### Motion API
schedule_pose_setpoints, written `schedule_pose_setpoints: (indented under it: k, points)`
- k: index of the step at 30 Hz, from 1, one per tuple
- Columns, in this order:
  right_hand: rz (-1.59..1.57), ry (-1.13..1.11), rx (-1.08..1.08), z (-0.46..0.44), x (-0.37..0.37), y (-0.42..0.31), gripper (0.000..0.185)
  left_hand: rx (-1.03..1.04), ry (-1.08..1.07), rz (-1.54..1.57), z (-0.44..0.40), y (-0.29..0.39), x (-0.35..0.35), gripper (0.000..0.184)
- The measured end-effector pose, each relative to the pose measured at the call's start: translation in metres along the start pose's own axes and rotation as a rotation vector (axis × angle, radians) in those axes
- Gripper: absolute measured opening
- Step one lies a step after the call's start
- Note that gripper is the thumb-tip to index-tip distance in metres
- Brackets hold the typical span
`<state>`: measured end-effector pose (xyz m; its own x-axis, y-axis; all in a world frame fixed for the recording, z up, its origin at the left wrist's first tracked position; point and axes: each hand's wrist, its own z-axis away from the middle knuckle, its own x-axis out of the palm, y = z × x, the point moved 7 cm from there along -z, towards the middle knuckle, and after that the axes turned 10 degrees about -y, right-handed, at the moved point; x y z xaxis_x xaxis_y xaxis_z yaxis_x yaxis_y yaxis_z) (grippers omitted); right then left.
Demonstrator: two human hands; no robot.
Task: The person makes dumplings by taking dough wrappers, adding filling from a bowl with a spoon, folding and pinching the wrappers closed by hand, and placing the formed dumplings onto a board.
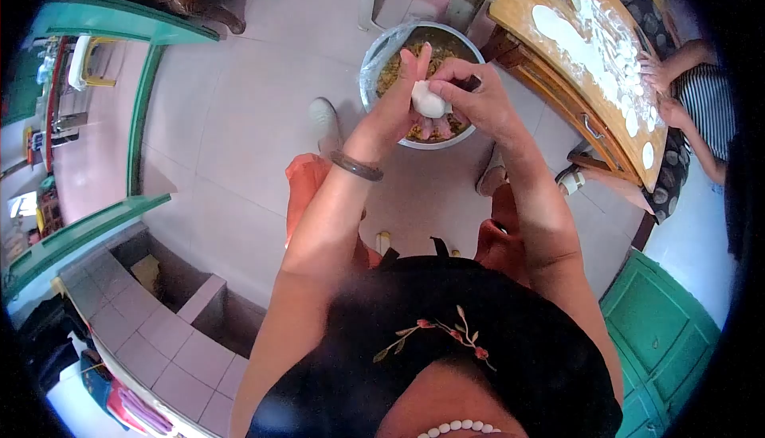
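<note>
A white dough parcel (430, 100) sat between the person's two hands, above a metal bowl (470, 49) of chopped filling (393, 73). The left hand (393, 110) cradled the parcel from its left side and beneath, the thumb and some fingers reaching past it on the far side while others lay spread below its near edge. The right hand (480, 97) came in from the right, its thumb and index finger drawn narrow on the parcel's upper right part; how its other fingers met the dough could not be told. Clear plastic film (371, 69) hung over the bowl's left rim. A dark bracelet (356, 167) circled the left wrist. To the right stood a floury wooden desk (510, 13), with flat dough rounds (648, 155) on it and a co-worker's hands (655, 73) at its far edge.
</note>
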<state>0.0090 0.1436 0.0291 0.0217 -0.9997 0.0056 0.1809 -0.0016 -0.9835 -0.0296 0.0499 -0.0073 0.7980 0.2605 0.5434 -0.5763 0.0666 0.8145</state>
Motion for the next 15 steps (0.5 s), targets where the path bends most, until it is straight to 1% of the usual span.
schedule_pose_setpoints:
  k: [2,5,8,11,14,15]
  points:
    - [0.015,-0.001,0.126,0.003,-0.001,0.005,0.014,-0.032,0.006,-0.020,0.001,0.001,0.002,0.101]
    - [0.196,0.127,-0.021,0.006,-0.007,-0.002,0.014,-0.049,0.035,-0.006,-0.002,0.000,-0.003,0.102]
    - [0.244,0.243,-0.123,0.008,-0.019,0.001,0.015,-0.008,0.039,0.035,-0.002,0.009,0.000,0.095]
    - [0.265,0.341,-0.153,0.011,-0.026,0.002,0.016,-0.004,0.084,0.066,-0.008,0.004,-0.006,0.083]
    - [0.130,0.294,-0.099,0.009,-0.021,0.005,0.015,0.062,0.011,0.026,-0.012,0.003,-0.005,0.077]
    - [0.191,0.293,-0.171,0.008,-0.021,0.001,0.015,0.066,0.034,0.022,-0.012,0.001,-0.008,0.077]
